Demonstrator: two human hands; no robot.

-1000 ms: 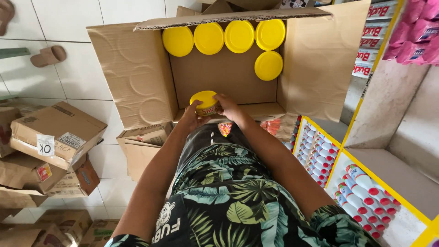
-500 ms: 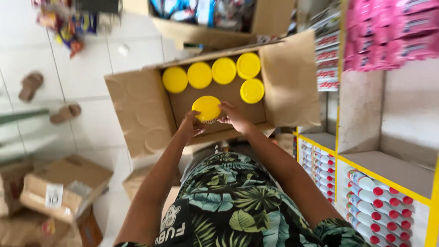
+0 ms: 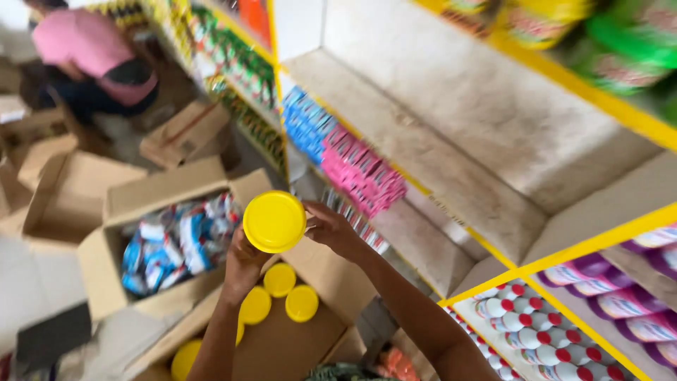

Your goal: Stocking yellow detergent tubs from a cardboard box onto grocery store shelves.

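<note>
Head view — surroundings?
— Shelf (image 3: 451,141) right; open boxes (image 3: 169,233) left; another person (image 3: 92,56) far left.
— Grip?
— Left hand (image 3: 243,264) and right hand (image 3: 335,229) both closed on a yellow-lidded jar (image 3: 274,221), raised above its box (image 3: 296,346), nothing blocking.

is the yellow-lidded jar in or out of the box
Out: both hands, left hand and right hand, hold the yellow-lidded jar above the open cardboard box, where others remain.
</note>
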